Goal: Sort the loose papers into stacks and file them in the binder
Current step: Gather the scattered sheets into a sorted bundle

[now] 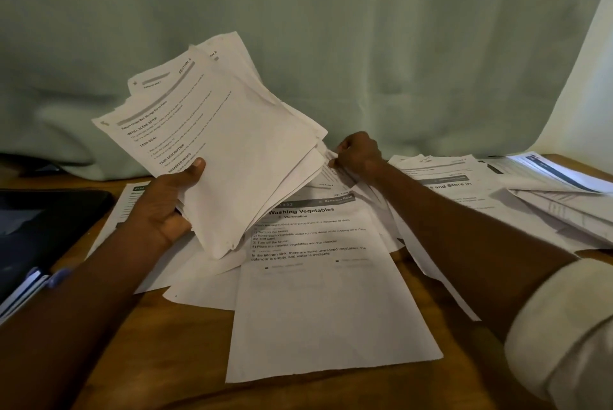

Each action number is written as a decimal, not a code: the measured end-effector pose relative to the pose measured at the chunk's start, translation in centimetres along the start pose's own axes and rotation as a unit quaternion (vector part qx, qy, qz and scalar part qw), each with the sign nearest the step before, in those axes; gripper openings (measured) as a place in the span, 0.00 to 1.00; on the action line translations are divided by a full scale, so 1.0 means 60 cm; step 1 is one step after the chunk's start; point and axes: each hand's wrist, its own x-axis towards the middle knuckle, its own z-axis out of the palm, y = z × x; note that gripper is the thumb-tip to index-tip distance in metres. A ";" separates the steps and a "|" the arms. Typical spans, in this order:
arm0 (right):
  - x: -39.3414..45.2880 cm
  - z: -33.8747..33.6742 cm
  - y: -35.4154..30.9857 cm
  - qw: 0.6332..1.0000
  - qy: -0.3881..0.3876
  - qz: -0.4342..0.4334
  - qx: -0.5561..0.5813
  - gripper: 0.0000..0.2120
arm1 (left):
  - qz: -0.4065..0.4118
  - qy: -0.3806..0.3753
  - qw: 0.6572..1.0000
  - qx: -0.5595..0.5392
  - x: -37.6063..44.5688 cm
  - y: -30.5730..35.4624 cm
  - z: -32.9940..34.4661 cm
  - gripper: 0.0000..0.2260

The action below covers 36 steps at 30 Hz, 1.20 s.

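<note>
Sorting stage, by the look of it: nothing filed yet, binder not positively identified. Left hand (166, 200) grips a raised sheaf of papers (225, 157) by its near-left corner, thumb on top over the printed face, fingers curled beneath; sheaf tilted, long axis running from the hand up and away toward the curtain (331, 28). Landmark: the "Washing Vegetables" sheet (318, 277), lying flat on the table (172, 343), long axis near to far. Right hand (358, 154) sits just beyond that sheet's far edge, fingers curled and pinching the edge of a loose sheet (331, 165) close under the sheaf's lower right corner. Judgement: coming move turns on this, the pinched sheet lying beside and slightly below the sheaf, so the right hand is the nearer one to lift it across. Right of the landmark: spread of printed pages (447, 184), then a thicker stack (564, 210). Left of it: dark flat object (43, 227), identity unclear.
</note>
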 end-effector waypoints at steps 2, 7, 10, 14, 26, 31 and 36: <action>-0.001 -0.014 -0.007 0.998 0.030 -0.041 0.022 0.06 | 0.000 0.001 1.000 -0.010 0.000 -0.001 -0.003 0.23; -0.008 -0.068 -0.057 0.969 0.081 -0.163 0.167 0.08 | 0.010 -0.004 1.000 -0.027 -0.008 0.005 0.003 0.23; -0.015 -0.119 -0.105 0.935 0.116 -0.243 0.231 0.09 | 0.028 -0.009 0.999 -0.026 -0.014 0.014 0.006 0.22; -0.021 -0.208 -0.174 0.911 0.136 -0.323 0.217 0.04 | 0.070 -0.047 0.994 0.074 -0.037 0.045 0.019 0.41; -0.130 -0.493 -0.272 0.924 0.066 -0.324 0.192 0.08 | 0.135 -0.143 0.980 0.034 -0.085 0.095 0.077 0.26; -0.182 -0.594 -0.266 0.937 0.057 -0.319 0.131 0.09 | 0.139 -0.143 0.979 0.046 -0.129 0.106 0.096 0.26; -0.221 -0.653 -0.256 0.958 -0.013 -0.283 0.046 0.11 | 0.120 -0.166 0.978 0.040 -0.183 0.129 0.120 0.26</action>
